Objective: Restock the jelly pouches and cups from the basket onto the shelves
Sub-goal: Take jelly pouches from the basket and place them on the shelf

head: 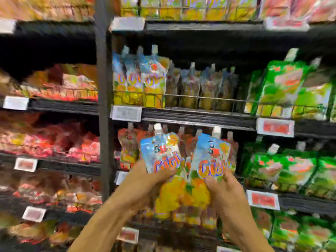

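You're mid-restock, a jelly pouch pinched in each grip and carried up to the shelves.

Your left hand [145, 180] clamps the left pouch [161, 153] by its lower half; your right hand [221, 186] clamps the right pouch [212, 155] likewise, spouts up. Above both grips, the matching blue-and-yellow row [140, 79] has a gap just right of it. The next move calls for lifting the pouches over the wire rail [200, 97] there. The frame is blurred, so the gap's depth is probably enough. The basket is out of view.
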Tool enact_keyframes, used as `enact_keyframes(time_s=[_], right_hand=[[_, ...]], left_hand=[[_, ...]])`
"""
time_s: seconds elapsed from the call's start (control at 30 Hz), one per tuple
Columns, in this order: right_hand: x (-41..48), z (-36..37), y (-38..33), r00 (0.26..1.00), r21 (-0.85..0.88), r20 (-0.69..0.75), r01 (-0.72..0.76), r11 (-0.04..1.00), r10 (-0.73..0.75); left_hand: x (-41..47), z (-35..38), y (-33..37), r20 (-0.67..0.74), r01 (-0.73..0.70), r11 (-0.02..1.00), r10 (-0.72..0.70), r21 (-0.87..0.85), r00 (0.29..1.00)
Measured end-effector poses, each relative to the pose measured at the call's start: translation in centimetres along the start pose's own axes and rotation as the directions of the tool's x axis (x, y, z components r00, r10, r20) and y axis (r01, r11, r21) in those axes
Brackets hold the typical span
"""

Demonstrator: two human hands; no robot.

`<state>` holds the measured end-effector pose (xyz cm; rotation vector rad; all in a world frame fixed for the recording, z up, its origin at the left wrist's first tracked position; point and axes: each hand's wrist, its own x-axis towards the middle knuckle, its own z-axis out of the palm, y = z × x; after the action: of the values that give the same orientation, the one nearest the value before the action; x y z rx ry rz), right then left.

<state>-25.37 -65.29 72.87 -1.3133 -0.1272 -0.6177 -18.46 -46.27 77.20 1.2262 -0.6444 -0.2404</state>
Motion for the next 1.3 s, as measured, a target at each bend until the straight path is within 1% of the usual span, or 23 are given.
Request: enact_keyframes(time_s=[0.07,0.1,0.17,0.23,0.3,0.37,0.47,0.6,0.7,0.83,0.97,1.0,1.1,1.13,1.17,1.23,1.3], right_hand=[[2.1,1.8,-3.7,0.990,-0.032,0.023,0.141,0.989,-0.140],[3.4,2.6,-5.3,0.979,-0.043,0.024,0.203,0.978,-0.202],[5.6,3.7,-8.1,0.954,-0.066,0.023,0.299,0.952,-0.298],[7.8,4.7,-10.4,0.925,-0.117,0.005,0.378,0.918,-0.380],[9.7,5.5,-12.4,0.877,-0.169,-0.029,0.469,0.867,-0.480],[11.7,6.1,-13.9,0.829,-0.195,-0.070,0.534,0.823,-0.554],[14.1,6.4,-15.6,0.807,-0.194,-0.095,0.559,0.806,-0.582],[16.0,6.2,-16.4,0.802,-0.279,-0.120,0.538,0.795,-0.585],[16.7,5.8,-16.1,0.775,-0.356,-0.118,0.551,0.755,-0.621],[17.1,5.0,-15.5,0.765,-0.503,-0.057,0.534,0.680,-0.642],[17.7,4.8,-15.7,0.746,-0.709,0.000,0.469,0.526,-0.666],[18.1,4.9,-15.6,0.752,-0.732,0.004,0.451,0.510,-0.659],[19.2,5.4,-15.4,0.793,-0.742,-0.009,0.403,0.536,-0.609],[19.6,5.6,-15.3,0.800,-0.742,-0.001,0.401,0.536,-0.600],[20.0,5.8,-15.1,0.804,-0.747,0.014,0.404,0.528,-0.595],[20.7,6.0,-14.9,0.817,-0.765,0.030,0.389,0.513,-0.575],[21.3,6.1,-14.7,0.846,-0.777,0.000,0.336,0.533,-0.532]], left_hand=[[2.1,0.2,3.9,-0.021,-0.085,0.993,0.086,0.080,0.996],[3.2,0.3,5.7,-0.032,-0.117,0.989,0.120,0.093,0.992],[5.6,0.7,8.8,-0.057,-0.184,0.978,0.190,0.095,0.980],[8.1,1.1,11.5,-0.054,-0.266,0.952,0.277,0.151,0.959],[10.5,1.5,13.8,-0.042,-0.343,0.909,0.362,0.239,0.931],[12.8,1.9,15.7,-0.033,-0.427,0.848,0.459,0.314,0.888],[15.8,2.5,17.2,-0.050,-0.501,0.748,0.576,0.435,0.816],[18.3,3.0,16.7,-0.099,-0.473,0.639,0.651,0.606,0.752],[19.2,2.7,15.5,-0.098,-0.473,0.591,0.685,0.653,0.722],[19.7,1.7,14.0,-0.075,-0.440,0.527,0.698,0.728,0.712],[19.9,1.0,13.0,-0.057,-0.392,0.474,0.691,0.789,0.721],[19.9,0.9,12.8,-0.055,-0.381,0.461,0.692,0.802,0.720],[19.7,0.6,12.8,-0.055,-0.359,0.443,0.688,0.822,0.724],[19.6,0.5,13.0,-0.034,-0.345,0.403,0.691,0.848,0.722],[19.4,0.4,13.3,-0.005,-0.317,0.330,0.701,0.889,0.713],[19.2,0.1,14.0,0.046,-0.216,0.144,0.725,0.966,0.687],[19.1,-0.1,14.5,0.072,-0.085,-0.019,0.734,0.996,0.675]])
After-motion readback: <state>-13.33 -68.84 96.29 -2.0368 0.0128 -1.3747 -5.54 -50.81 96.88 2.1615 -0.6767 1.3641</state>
